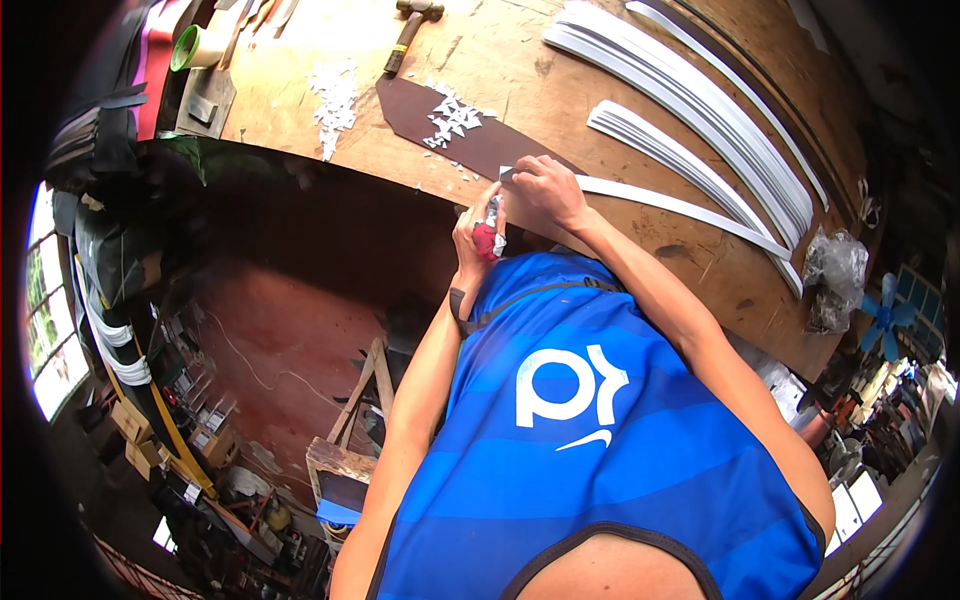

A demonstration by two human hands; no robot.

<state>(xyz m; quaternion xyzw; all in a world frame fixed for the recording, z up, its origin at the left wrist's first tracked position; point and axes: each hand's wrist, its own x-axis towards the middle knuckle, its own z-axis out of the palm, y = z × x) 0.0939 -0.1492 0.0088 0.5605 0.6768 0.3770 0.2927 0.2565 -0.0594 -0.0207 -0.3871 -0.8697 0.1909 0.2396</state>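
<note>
At the near edge of the wooden bench (pixel 280 100), my right hand (pixel 548 192) pinches the end of a long white strip (pixel 640 196), beside a small dark piece I cannot make out. My left hand (pixel 469 238) sits just below and left, closed round a red and white object (pixel 488 239) whose kind is unclear, its fingers near the strip's tip. Under the strip lies a dark brown board (pixel 420 110) with a pile of small white cut pieces (pixel 455 118) on it. A second pile (pixel 333 105) lies to its left.
A hammer (pixel 408 38) lies at the back, a green cup (pixel 188 50) at back left. Bundles of white strips (pixel 680 110) cover the bench's right side, beside crumpled plastic (pixel 833 275). A blue fan (pixel 885 315) stands beyond. A wooden frame (pixel 335 460) is below at left.
</note>
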